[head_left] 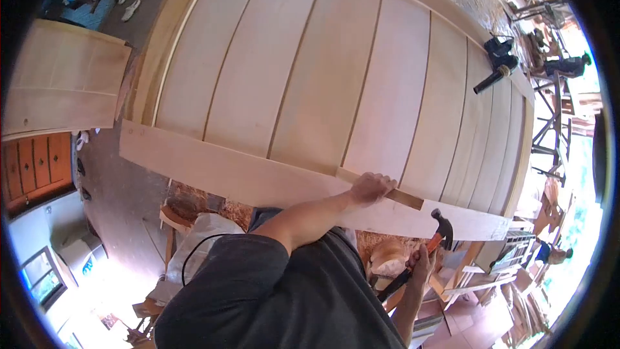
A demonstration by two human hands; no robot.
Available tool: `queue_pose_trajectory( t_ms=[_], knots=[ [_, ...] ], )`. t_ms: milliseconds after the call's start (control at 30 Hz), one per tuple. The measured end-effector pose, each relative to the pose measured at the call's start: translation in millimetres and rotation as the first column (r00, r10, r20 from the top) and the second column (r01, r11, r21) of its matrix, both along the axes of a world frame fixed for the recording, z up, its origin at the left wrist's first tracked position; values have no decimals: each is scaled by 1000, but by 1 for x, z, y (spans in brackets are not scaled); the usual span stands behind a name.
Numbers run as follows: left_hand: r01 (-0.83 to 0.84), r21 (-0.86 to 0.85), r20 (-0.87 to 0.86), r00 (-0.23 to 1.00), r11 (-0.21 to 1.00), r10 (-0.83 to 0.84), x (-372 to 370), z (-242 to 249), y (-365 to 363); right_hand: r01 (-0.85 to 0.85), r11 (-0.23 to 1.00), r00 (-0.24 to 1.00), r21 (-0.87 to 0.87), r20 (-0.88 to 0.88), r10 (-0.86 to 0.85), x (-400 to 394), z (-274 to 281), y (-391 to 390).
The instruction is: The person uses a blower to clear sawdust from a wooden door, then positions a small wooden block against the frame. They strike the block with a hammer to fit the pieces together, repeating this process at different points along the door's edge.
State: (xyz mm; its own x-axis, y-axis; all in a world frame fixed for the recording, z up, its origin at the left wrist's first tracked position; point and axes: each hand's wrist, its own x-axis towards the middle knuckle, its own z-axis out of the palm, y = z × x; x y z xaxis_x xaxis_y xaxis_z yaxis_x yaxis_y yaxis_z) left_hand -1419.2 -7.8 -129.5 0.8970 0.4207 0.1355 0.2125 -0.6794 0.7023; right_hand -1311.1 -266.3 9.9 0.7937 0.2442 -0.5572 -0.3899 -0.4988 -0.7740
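Left hand (pixel 369 189) presses a thin wood strip (pixel 387 192) onto the door panel (pixel 310 84); right hand (pixel 423 264), nearer, grips a hammer (pixel 434 239).

A black power tool (pixel 498 68) lies on the far end of the big door, its handle pointing toward the near edge. Off to the left a pale wooden panel (pixel 64 81) stands apart from the door, and below it an orange-brown panelled door (pixel 35 167) shows — darker and finished. On the floor at top left lies a blue sheet (pixel 90 10) with a pale shoe (pixel 130 10) just beside it. A small wooden stool (pixel 177 214) stands under the near edge, with a white sack (pixel 200 239) next to it. At the far right — two other people (pixel 565 64) (pixel 554 255) among wooden frames.
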Motion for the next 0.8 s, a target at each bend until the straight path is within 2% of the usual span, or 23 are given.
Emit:
queue_pose_trajectory(
  t_ms=[100, 200, 233, 333, 367, 433, 533, 600, 633, 733, 800],
  knots=[
    [24, 8, -40, 999, 1000, -23, 0, 6, 3, -98, 995, 995, 4, -17, 98, -9, 20, 24],
    [33, 25, -43, 999, 999, -32, 1, 4, 3, -182, 976, 983, -118, 18, 185, 5, 19, 21],
    [29, 21, -40, 999, 999, -29, 1, 4, 2, -150, 984, 982, -94, 103, 159, 12, 12, 13],
    [12, 13, -43, 999, 1000, -12, 0, 5, 2, 98, 989, 995, 107, -14, -97, 27, 12, 6],
    [10, 11, -46, 999, 1000, -10, 1, 6, 1, 100, 976, 994, 193, 14, -105, 30, -13, -13],
    [6, 36, -48, 999, 999, -5, 4, 5, 3, -185, 983, 978, 1, 100, 184, 23, -22, -19],
    [13, 67, -47, 999, 998, -9, 3, 3, -1, -167, 980, 980, -110, 91, 177, 22, -15, -17],
    [4, 63, -32, 999, 998, -2, 3, 4, 1, 85, 996, 996, -18, 4, -85, 26, 1, -6],
    [1, 63, -31, 1000, 998, 1, 1, 4, 0, 90, 996, 996, -12, 16, -90, 24, 8, 4],
    [8, 67, -45, 999, 998, -5, 3, 2, -1, -287, 949, 956, -134, 27, 293, 20, -20, -16],
    [21, 63, -85, 996, 998, -15, 5, -1, -1, -232, 962, 947, -147, 193, 258, 33, -22, -27]
  ],
)
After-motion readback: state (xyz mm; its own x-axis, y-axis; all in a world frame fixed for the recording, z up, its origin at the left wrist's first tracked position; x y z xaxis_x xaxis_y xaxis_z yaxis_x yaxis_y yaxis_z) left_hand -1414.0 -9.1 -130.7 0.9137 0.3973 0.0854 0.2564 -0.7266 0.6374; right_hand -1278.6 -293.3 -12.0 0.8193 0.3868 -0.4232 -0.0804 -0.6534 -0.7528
